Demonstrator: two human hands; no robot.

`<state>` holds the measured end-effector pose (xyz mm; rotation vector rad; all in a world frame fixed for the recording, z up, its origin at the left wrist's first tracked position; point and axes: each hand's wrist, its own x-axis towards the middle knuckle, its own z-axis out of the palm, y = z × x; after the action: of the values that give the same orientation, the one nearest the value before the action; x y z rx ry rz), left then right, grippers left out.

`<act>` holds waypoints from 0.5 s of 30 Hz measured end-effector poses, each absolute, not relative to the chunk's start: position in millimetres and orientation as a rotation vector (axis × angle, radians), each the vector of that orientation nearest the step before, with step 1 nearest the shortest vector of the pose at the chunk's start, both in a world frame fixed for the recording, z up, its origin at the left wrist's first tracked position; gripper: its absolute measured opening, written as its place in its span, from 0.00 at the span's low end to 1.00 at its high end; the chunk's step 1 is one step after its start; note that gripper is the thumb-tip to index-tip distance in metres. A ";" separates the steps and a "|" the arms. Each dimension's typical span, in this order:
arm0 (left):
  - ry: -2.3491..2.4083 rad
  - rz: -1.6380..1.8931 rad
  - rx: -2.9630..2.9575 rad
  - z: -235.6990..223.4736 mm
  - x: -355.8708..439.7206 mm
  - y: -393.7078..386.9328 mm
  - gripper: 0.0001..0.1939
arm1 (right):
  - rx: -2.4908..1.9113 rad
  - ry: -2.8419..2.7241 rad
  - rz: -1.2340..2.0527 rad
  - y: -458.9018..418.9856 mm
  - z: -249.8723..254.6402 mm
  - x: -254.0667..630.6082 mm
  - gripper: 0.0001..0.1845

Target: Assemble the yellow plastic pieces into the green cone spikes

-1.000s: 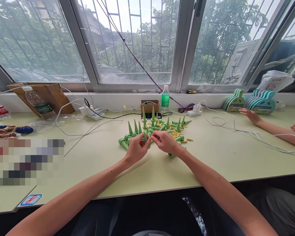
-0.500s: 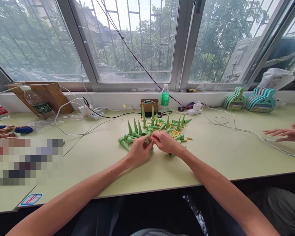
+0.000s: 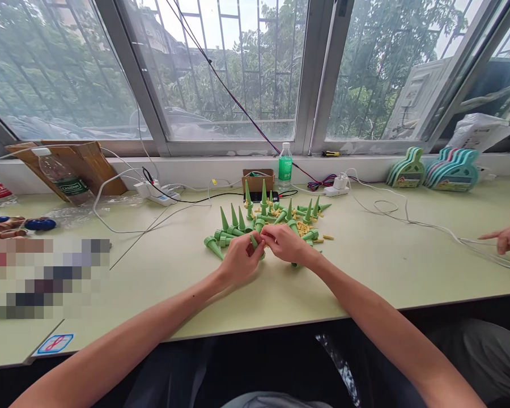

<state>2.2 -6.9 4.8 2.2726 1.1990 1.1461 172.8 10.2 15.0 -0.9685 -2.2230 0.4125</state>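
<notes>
My left hand (image 3: 242, 258) is closed around a green plastic spike (image 3: 254, 242), a tapered cone that shows between the thumb and fingers. Its fingertips meet those of my right hand (image 3: 284, 242), which is pinched at the spike's end. Whatever the right fingers grip is too small and covered to make out. Around and behind both hands lie several more green spikes (image 3: 213, 247) with ridged caps, some standing point up, like the upright spike (image 3: 264, 198). Small yellow pieces (image 3: 305, 228) are scattered among them.
Behind the pile stand a small cardboard box (image 3: 258, 180) and a green-labelled bottle (image 3: 285, 165). Power strips (image 3: 336, 188) and white cables cross the table. Fan-shaped plastic items (image 3: 453, 170) stand at the back right. Another person's hand (image 3: 508, 238) is at the right edge.
The other person's hands have drawn back to the right, with one now visible. My own hands stay in nearly the same place, fingertips still together at the spike.
</notes>
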 end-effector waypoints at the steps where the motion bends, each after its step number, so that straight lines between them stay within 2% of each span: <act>1: 1.197 1.155 2.268 4.6 2.0 -6.7 0.12 | -0.958 -2.220 0.417 10.3 15.2 172.7 0.11; 15: 1.231 1.232 2.187 3.6 1.9 -4.7 0.10 | -0.889 -2.155 0.397 13.3 13.9 171.1 0.09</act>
<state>1.9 -4.7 3.6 2.1873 1.2309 1.2315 171.1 13.3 13.9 -0.8886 -2.1548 0.3973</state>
